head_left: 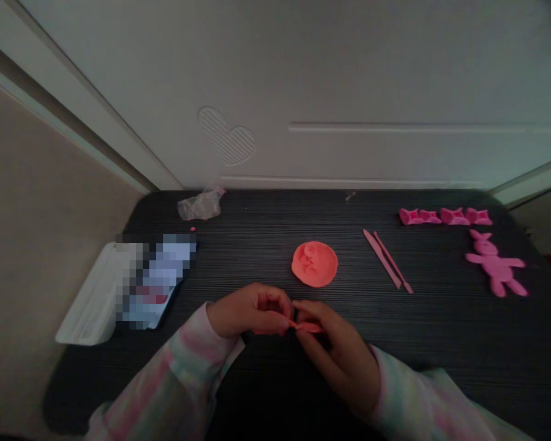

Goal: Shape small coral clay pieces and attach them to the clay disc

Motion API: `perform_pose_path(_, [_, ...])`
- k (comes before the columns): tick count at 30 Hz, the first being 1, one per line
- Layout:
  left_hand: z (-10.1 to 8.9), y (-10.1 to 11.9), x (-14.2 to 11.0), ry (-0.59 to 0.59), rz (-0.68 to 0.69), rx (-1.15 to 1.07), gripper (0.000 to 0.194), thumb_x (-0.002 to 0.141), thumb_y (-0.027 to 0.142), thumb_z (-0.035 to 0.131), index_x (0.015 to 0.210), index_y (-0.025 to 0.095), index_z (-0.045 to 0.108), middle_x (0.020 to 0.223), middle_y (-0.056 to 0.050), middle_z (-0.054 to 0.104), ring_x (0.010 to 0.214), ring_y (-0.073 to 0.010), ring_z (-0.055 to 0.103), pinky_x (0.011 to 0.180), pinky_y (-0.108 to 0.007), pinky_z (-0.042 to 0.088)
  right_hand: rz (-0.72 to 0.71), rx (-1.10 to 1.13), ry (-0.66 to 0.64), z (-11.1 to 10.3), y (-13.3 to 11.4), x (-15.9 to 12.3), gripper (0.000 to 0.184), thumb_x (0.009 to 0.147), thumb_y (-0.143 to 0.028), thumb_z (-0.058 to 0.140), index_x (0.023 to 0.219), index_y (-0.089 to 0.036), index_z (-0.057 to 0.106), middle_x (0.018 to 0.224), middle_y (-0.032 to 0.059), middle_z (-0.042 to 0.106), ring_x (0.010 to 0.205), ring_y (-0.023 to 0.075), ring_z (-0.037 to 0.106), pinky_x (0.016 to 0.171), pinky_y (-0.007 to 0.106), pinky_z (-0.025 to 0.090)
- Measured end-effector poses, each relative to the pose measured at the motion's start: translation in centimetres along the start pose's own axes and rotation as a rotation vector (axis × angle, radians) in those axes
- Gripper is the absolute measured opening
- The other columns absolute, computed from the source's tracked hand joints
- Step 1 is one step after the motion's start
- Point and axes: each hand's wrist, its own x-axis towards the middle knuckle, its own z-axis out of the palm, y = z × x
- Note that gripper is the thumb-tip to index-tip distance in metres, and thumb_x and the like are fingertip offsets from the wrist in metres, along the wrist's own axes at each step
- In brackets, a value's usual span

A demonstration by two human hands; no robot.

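Note:
Between my two hands, near the front of the dark table, stretches a thin strip of orange-pink modelling clay [311,328]. My left hand [257,309] is closed on its left end, thumb against the fingers. The fingertips of my right hand [337,349] pinch it close to the left ones. Just beyond them lies a flat round disc of the same clay [324,269], with small raised lumps on its surface. To the right of the disc are a pink modelling knife [381,257] and a thinner pink modelling tool [393,263], side by side.
A pink clay rabbit figure [496,267] lies at the right, below a row of pink bow-like pieces [445,217]. At the left are a phone [163,282], a white tray [89,300] and a crumpled clear wrapper [202,204]. A white panel [349,79] backs the table.

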Motion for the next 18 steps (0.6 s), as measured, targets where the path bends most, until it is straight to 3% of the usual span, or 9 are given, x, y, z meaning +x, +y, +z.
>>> perform_pose_path(6, [0.4, -0.3, 0.1, -0.007, 0.022, 0.032, 0.024, 0.062, 0.034, 0.063, 0.069, 0.014, 0.053, 0.063, 0.003, 0.05, 0.055, -0.0057, 0.04, 0.05, -0.02, 0.029, 0.039, -0.008, -0.03, -0.2, 0.2, 0.2, 0.009, 0.078, -0.016, 0.047, 0.084, -0.019, 0.054, 0.075, 0.0014, 0.059, 0.067, 0.0099, 0.054, 0.06, 0.02, 0.042])
perform_pose_path(11, [-0.3, 0.0, -0.2, 0.037, 0.151, -0.071, 0.017, 0.061, 0.026, 0.064, 0.062, 0.012, 0.055, 0.063, 0.001, 0.051, 0.053, -0.0058, 0.044, 0.048, -0.019, 0.031, 0.105, -0.012, -0.115, 0.0, -0.2, 0.3, 0.01, 0.077, -0.014, 0.045, 0.075, -0.018, 0.054, 0.069, 0.0008, 0.058, 0.062, 0.0089, 0.053, 0.057, 0.018, 0.04])
perform_pose_path(12, [-0.7, 0.1, -0.3, 0.1, 0.216, -0.149, 0.017, 0.061, 0.027, 0.063, 0.061, 0.012, 0.054, 0.063, 0.001, 0.051, 0.049, -0.0048, 0.042, 0.045, -0.019, 0.029, 0.115, -0.012, -0.144, 0.2, -0.3, 0.3, 0.01, 0.076, -0.014, 0.045, 0.074, -0.017, 0.054, 0.067, 0.0006, 0.058, 0.06, 0.0087, 0.052, 0.056, 0.018, 0.039])
perform_pose_path(15, [-1.6, 0.3, -0.5, 0.44, 0.463, -0.337, 0.017, 0.062, 0.028, 0.059, 0.061, 0.013, 0.052, 0.063, 0.001, 0.05, 0.047, -0.0048, 0.041, 0.043, -0.019, 0.03, 0.174, 0.044, -0.211, 0.5, -0.4, 0.0, 0.009, 0.073, -0.012, 0.045, 0.073, -0.016, 0.054, 0.061, -0.0004, 0.056, 0.054, 0.0084, 0.049, 0.051, 0.019, 0.036])
perform_pose_path(18, [-2.1, 0.1, -0.5, 0.809, 0.531, -0.029, 0.013, 0.066, 0.025, 0.055, 0.075, 0.015, 0.054, 0.066, 0.0, 0.052, 0.055, -0.0083, 0.047, 0.051, -0.022, 0.038, 0.255, 0.157, -0.239, 0.7, -0.4, 0.1, 0.015, 0.074, -0.012, 0.039, 0.077, -0.015, 0.053, 0.054, -0.0021, 0.052, 0.049, 0.0081, 0.046, 0.049, 0.019, 0.035])
